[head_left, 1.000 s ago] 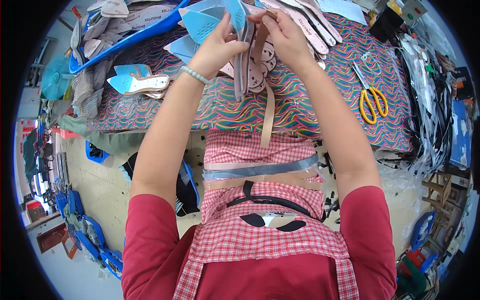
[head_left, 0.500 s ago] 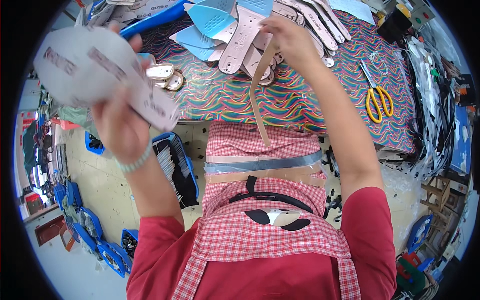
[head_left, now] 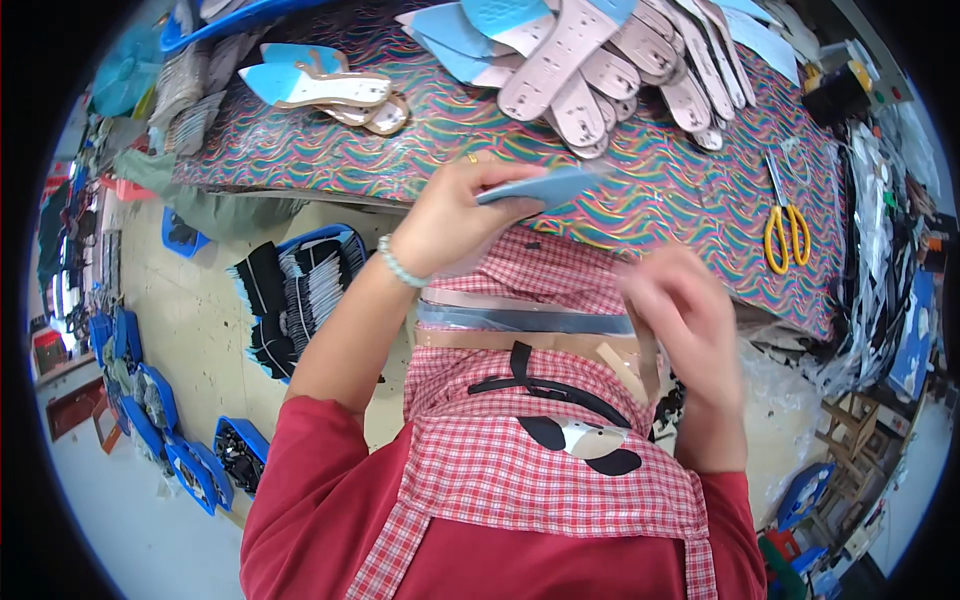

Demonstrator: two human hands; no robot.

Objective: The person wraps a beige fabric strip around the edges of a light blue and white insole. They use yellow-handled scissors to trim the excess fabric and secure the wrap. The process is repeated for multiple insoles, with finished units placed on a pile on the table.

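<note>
— Light blue, that flat piece: what is it, and who has it?

— It looks like a thin blue insole sheet (head_left: 545, 187). The left hand (head_left: 455, 215) has it, fingers curled shut around its near end, so the sheet sticks out to the right, just above the near edge of the workbench (head_left: 330, 150). There is a pale bead bracelet (head_left: 402, 268) on that wrist.

— And the other hand?

— The right hand (head_left: 680, 315) is lower, over the lap, in front of the checked apron (head_left: 540, 470). It is blurred. Its fingers are bent inward, and a tan strap (head_left: 628, 365) runs down from under them, so it seems to grip that strap, though the smear keeps me from being certain how tightly.

— Do the hands touch?

— No, they are apart; the sheet's free tip points toward the space above the right hand.

— What lies on the bench?

— A wavy, many-coloured cloth covers it. At the far side a fan of pinkish perforated sole pieces (head_left: 600, 70) overlaps some blue cut pieces (head_left: 450, 30). To the left lie a few finished insoles (head_left: 330, 90), blue and tan. Yellow-handled scissors (head_left: 785, 235) rest on the right part, well away from both hands.

— Below the bench?

— Blue crates of dark stacked pieces (head_left: 300, 290) on the floor to the person's left.
</note>
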